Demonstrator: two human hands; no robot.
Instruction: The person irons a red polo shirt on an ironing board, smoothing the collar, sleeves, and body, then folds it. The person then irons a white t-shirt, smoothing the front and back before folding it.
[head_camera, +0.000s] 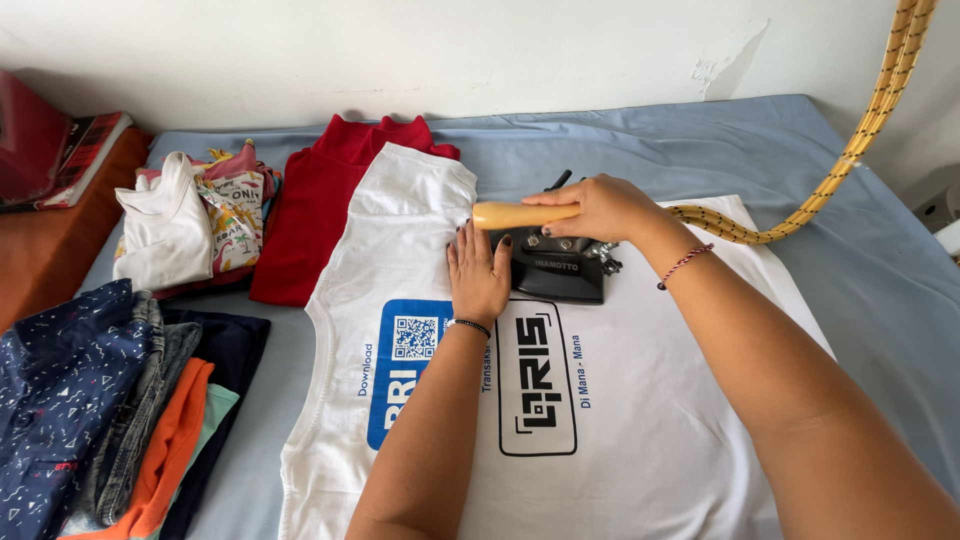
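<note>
right hand (600, 208) is gripping the wooden handle (512, 215) of a black iron (556, 267), fingers wrapped tight around it. the iron is sitting on a white t-shirt (640, 400) near the middle of the blue padded surface (870, 260), toward its far edge. left hand (479, 272) is pressing flat on the shirt just beside the iron, fingers spread narrow, holding nothing. a yellow braided cord (860, 130) is running off to the far right corner. a red garment (320, 200) is lying under the shirt's far left part. a folded clothes pile (110, 400) is sitting at the near left corner, another small pile (190, 220) at the far left.
</note>
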